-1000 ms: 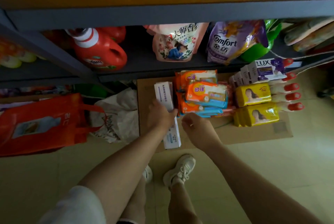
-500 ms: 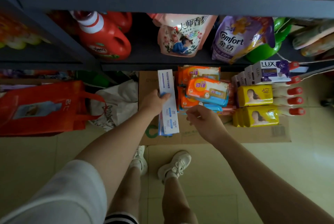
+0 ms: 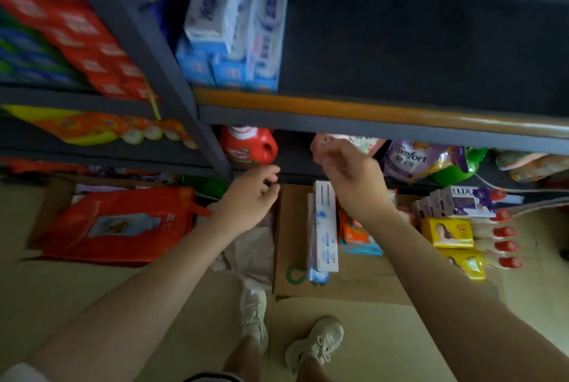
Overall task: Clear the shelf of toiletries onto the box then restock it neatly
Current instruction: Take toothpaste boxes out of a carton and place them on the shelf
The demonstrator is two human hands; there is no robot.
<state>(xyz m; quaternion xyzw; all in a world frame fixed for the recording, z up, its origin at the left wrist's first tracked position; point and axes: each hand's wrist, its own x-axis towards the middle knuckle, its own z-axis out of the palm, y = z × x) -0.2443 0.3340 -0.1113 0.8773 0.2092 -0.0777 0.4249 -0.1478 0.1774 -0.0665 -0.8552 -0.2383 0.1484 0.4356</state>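
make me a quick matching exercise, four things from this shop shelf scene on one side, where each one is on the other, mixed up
Things
1. white and blue boxes
2. red jug
3. yellow packs
4. red bag

Places
a. on the cardboard box, right end
b. on the floor, left of the cardboard box
c. left end of the upper shelf
d. on the lower shelf, under the orange-edged one

Pairs: 1-c, 2-d, 3-a, 4-b
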